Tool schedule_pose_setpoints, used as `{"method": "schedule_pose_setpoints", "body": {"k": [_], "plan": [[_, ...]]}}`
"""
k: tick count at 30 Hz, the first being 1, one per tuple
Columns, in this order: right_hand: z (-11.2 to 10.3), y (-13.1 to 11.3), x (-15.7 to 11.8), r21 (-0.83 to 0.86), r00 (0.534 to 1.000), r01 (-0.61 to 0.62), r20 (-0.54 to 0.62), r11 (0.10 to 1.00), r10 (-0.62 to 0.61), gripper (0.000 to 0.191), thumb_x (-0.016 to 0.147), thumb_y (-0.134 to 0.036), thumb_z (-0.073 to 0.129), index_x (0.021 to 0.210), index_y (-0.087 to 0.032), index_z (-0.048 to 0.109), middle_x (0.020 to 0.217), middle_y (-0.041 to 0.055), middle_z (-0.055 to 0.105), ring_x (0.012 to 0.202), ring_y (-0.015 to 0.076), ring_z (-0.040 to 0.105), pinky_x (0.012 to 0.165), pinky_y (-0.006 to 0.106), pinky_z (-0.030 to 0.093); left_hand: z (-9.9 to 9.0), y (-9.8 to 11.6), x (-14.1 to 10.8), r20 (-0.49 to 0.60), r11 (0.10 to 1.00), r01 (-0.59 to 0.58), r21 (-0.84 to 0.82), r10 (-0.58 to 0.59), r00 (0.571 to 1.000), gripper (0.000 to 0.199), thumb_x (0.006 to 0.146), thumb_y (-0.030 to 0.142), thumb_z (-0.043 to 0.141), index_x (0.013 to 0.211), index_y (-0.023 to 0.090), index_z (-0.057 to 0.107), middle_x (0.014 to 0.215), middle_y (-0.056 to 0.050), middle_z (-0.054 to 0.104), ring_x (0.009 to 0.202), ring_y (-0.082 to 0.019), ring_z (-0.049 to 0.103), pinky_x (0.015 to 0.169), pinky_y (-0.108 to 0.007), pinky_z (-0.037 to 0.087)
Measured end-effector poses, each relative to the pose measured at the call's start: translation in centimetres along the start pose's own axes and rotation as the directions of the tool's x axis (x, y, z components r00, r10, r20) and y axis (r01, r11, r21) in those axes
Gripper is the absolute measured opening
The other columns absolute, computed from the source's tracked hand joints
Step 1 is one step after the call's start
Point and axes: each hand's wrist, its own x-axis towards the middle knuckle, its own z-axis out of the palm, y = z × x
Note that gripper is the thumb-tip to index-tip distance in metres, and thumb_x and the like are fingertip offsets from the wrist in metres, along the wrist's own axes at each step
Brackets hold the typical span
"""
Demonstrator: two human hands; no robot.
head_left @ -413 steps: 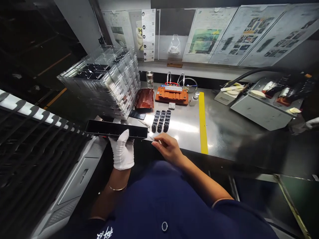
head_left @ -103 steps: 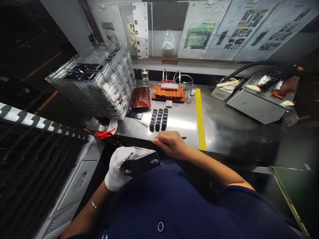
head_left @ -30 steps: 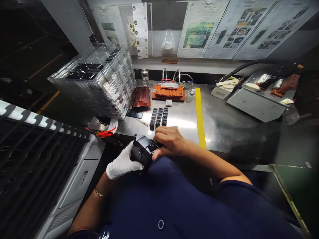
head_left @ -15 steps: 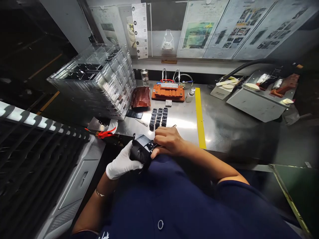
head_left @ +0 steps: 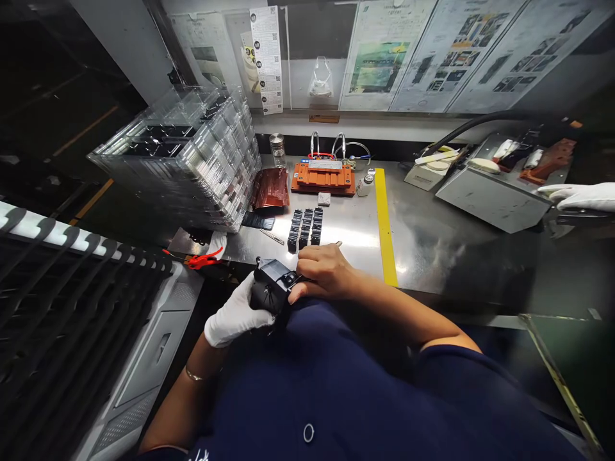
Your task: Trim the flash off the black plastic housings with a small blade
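I'm gripping a black case in the white-gloved left hand, at the near edge of the bench. My bare right hand is holding a slim tool in curled fingers at the case's right side. Farther off, three rows of black pieces are lying before an orange fixture; clear trays are standing stacked at left. At far right I'm seeing a co-worker's gloved hand; its grip I can't tell.

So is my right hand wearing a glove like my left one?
No, the right hand is bare, while the left hand holding the black part wears a white glove.
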Motion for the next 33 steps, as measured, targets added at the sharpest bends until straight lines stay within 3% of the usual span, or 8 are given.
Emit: {"method": "schedule_pose_setpoints", "body": {"k": [6,12,19,22,25,28,30,33], "plan": [[-0.1,-0.1,0.2,-0.001,0.998,0.008,-0.056,1.0,-0.008,0.063,0.091,-0.069,0.038,0.057,-0.017,0.046,0.056,-0.0025,0.039,0.051,0.0088,0.034,0.049,0.025,0.018,0.1,0.1,0.1,0.015,1.0,-0.007,-0.009,0.007,1.0,0.073,0.05,0.037,0.09,0.114,0.018,0.062,0.104,-0.006,0.067,0.098,-0.026,0.06,0.087,-0.035,0.046],[-0.5,-0.1,0.5,0.039,0.987,-0.076,0.146,0.996,0.069,0.067,0.091,-0.073,0.025,0.056,-0.018,0.042,0.054,-0.0021,0.039,0.049,0.009,0.032,0.049,0.027,0.015,-0.4,-0.4,-0.1,-0.012,1.0,0.014,-0.004,-0.014,1.0,0.071,0.051,0.035,0.089,0.114,0.018,0.063,0.101,-0.005,0.067,0.094,-0.023,0.058,0.083,-0.031,0.045],[-0.4,0.1,0.2,0.298,0.96,-0.132,0.276,0.946,0.047,0.064,0.088,-0.075,0.033,0.055,-0.02,0.03,0.051,-0.0041,0.034,0.047,0.0077,0.03,0.049,0.026,0.02,-0.5,-0.7,-0.3,-0.011,0.997,0.074,-0.001,-0.074,0.997,0.072,0.046,0.018,0.088,0.113,0.021,0.062,0.098,-0.002,0.068,0.09,-0.021,0.058,0.08,-0.029,0.047],[-0.3,0.5,-0.2,0.455,0.968,-0.142,0.248,0.879,0.029,0.065,0.087,-0.075,0.036,0.054,-0.021,0.029,0.05,-0.0046,0.033,0.046,0.0072,0.03,0.048,0.025,0.022,-0.5,-0.6,-0.4,-0.023,0.998,0.061,0.012,-0.061,0.998,0.068,0.046,0.017,0.087,0.109,0.021,0.062,0.095,-0.002,0.068,0.092,-0.023,0.059,0.081,-0.03,0.047],[-0.8,0.5,-0.4,0.585,0.97,-0.242,0.175,0.774,0.171,0.064,0.089,-0.075,0.034,0.056,-0.02,0.039,0.051,-0.0034,0.039,0.047,0.0074,0.035,0.048,0.023,0.027,-0.5,-0.3,-0.4,-0.041,0.996,0.063,0.065,-0.061,0.997,0.063,0.049,0.017,0.084,0.109,0.021,0.063,0.094,-0.002,0.068,0.094,-0.024,0.06,0.084,-0.031,0.047],[-1.3,-0.2,-0.2,0.583,0.888,-0.46,0.291,0.669,0.357,0.054,0.083,-0.069,0.054,0.072,-0.017,0.057,0.062,-0.0014,0.052,0.054,0.0088,0.045,0.052,0.022,0.033,-0.7,0.6,-0.4,-0.039,0.978,0.077,0.194,-0.07,0.997,0.07,0.052,0.017,0.084,0.118,0.022,0.061,0.103,-0.003,0.069,0.101,-0.027,0.061,0.092,-0.037,0.047],[-1.2,-0.8,0.0,0.533,0.814,-0.574,0.452,0.622,0.363,0.044,0.078,-0.059,0.066,0.077,-0.015,0.06,0.066,-0.0017,0.054,0.059,0.0095,0.047,0.053,0.022,0.034,-0.9,1.2,-0.1,-0.044,0.948,0.053,0.314,-0.041,0.998,0.077,0.05,0.017,0.087,0.122,0.024,0.06,0.11,-0.004,0.068,0.108,-0.03,0.06,0.1,-0.042,0.044],[-0.2,-1.0,-0.3,0.495,0.747,-0.663,0.482,0.561,0.458,0.033,0.078,-0.046,0.065,0.07,-0.015,0.058,0.062,-0.0037,0.047,0.058,0.0087,0.041,0.052,0.022,0.029,-1.3,1.5,0.6,-0.239,0.907,-0.066,0.415,0.179,0.954,0.079,0.047,0.018,0.09,0.12,0.025,0.062,0.117,-0.006,0.065,0.115,-0.03,0.059,0.108,-0.043,0.039]]}}
